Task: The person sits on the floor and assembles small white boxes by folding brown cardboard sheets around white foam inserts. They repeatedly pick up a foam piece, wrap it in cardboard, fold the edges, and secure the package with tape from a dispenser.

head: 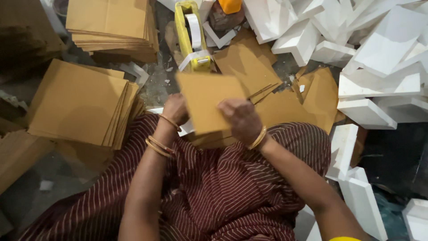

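Observation:
Both my hands hold one flat brown cardboard sheet (206, 99) above my lap. My left hand (174, 108) grips its lower left edge from behind. My right hand (242, 118) lies over its lower right corner, fingers curled on the card. Bangles circle both wrists. More brown sheets (209, 139) rest on my striped maroon cloth (223, 187) under the held sheet. A yellow tape dispenser (191, 35) with white tape lies just beyond the sheet.
Stacks of brown cardboard sheets (78, 102) sit at my left, with another stack (111, 27) at the back. Loose sheets (249, 67) spread ahead. White foam blocks (379, 76) pile up at the right and along my right side (361, 196). An orange-capped object (229, 6) stands at the top.

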